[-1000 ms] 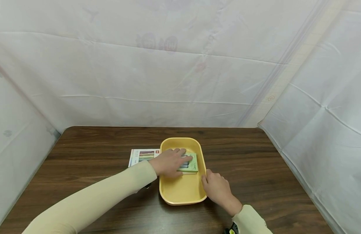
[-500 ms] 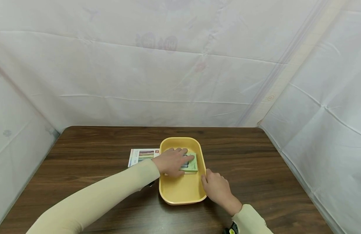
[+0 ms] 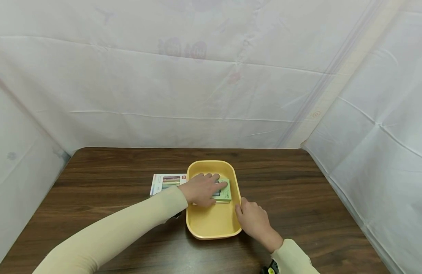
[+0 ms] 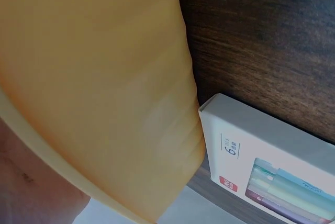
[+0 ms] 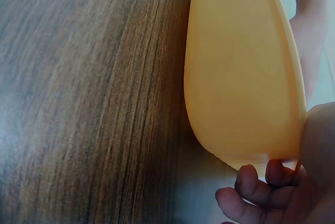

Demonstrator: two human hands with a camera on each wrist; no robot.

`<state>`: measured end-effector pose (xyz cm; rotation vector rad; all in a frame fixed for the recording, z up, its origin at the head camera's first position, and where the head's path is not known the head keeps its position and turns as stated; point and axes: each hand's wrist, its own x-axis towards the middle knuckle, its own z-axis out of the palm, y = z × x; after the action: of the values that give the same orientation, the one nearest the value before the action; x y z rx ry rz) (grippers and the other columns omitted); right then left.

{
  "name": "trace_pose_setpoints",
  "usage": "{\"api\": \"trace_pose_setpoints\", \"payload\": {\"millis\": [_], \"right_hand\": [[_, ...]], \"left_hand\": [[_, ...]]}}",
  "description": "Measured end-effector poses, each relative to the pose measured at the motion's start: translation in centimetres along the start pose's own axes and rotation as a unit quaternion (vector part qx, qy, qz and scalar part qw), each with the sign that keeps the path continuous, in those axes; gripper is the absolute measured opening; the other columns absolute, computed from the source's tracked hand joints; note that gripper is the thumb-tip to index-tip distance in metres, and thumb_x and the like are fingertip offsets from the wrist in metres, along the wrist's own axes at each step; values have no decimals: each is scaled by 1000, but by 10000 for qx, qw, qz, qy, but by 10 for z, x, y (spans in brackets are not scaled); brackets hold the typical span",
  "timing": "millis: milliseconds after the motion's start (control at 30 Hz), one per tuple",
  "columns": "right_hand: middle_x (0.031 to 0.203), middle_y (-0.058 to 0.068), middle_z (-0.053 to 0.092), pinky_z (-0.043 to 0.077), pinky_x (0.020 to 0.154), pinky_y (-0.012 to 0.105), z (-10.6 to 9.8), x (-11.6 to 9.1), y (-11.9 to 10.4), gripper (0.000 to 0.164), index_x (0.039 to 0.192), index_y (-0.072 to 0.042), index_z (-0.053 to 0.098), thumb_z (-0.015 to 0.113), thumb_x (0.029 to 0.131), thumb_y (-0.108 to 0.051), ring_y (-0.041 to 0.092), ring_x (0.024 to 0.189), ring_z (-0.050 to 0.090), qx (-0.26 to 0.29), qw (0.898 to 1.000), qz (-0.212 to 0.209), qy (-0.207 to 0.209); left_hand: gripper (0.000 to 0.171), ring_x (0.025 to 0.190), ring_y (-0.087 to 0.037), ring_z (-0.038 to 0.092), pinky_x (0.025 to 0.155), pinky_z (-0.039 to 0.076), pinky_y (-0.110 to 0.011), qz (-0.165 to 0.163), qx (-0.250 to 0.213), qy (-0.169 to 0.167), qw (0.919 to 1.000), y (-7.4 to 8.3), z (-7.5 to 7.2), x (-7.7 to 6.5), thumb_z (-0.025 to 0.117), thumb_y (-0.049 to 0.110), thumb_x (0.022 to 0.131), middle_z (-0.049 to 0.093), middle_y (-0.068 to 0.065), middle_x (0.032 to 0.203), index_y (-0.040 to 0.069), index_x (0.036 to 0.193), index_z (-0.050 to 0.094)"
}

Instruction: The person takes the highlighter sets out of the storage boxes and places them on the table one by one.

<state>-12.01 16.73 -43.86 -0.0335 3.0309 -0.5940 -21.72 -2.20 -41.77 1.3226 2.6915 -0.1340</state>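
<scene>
Nudged slightly rightward, left grip (image 3: 201,190) is spread on green box (image 3: 225,192); tray (image 3: 214,224) is held by right grip (image 3: 254,219); placing seems underway, release needed.

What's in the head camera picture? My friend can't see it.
A person's left hand rests on a green box inside a yellow tray while the right hand grips the tray's side. A white box lies left of the tray on a dark wooden table.

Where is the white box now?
In the head view, the white box lies on the table left of the yellow tray, partly behind the left sleeve.
</scene>
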Motion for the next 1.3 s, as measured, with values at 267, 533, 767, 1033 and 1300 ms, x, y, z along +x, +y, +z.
{"api": "trace_pose_setpoints", "payload": {"millis": [267, 533, 767, 1033, 1300], "right_hand": [[55, 0, 47, 33, 41, 29, 1, 1, 1, 23, 84, -7, 56, 48, 99, -23, 13, 44, 45, 11, 10000, 1, 5], [55, 0, 46, 32, 41, 29, 3, 3, 1, 23, 83, -8, 56, 48, 99, -22, 13, 44, 44, 11, 9999, -59, 82], [55, 0, 46, 32, 41, 29, 3, 4, 2, 23, 84, -8, 56, 48, 99, -23, 13, 44, 44, -7, 9999, -54, 87], [55, 0, 47, 33, 41, 29, 4, 4, 3, 23, 85, -8, 57, 48, 99, -23, 13, 44, 45, 19, 10000, -45, 48], [56, 0, 47, 33, 42, 29, 3, 4, 3, 22, 86, -8, 57, 48, 99, -23, 13, 44, 45, 6, 10000, -7, 42]], "left_hand": [[60, 117, -23, 54, 92, 48, -42, -57, 58, -50, 10000, 0, 0, 1, 56, 42, 94, 45, -5, 140, 28, 149, 36], [60, 118, -23, 54, 92, 48, -43, -56, 49, -7, 10000, 0, 1, 2, 57, 43, 93, 46, -5, 141, 28, 148, 36], [60, 119, -24, 53, 95, 46, -45, 14, 90, 55, 9999, -1, 0, 0, 56, 42, 93, 46, -6, 141, 28, 148, 36], [60, 117, -24, 53, 94, 45, -45, 74, 174, 228, 9996, -1, -1, -3, 56, 44, 93, 48, -6, 138, 28, 147, 38], [58, 120, -25, 52, 99, 41, -46, 93, 338, 437, 9984, -1, -4, -5, 52, 46, 94, 48, -7, 138, 29, 147, 39]]}}
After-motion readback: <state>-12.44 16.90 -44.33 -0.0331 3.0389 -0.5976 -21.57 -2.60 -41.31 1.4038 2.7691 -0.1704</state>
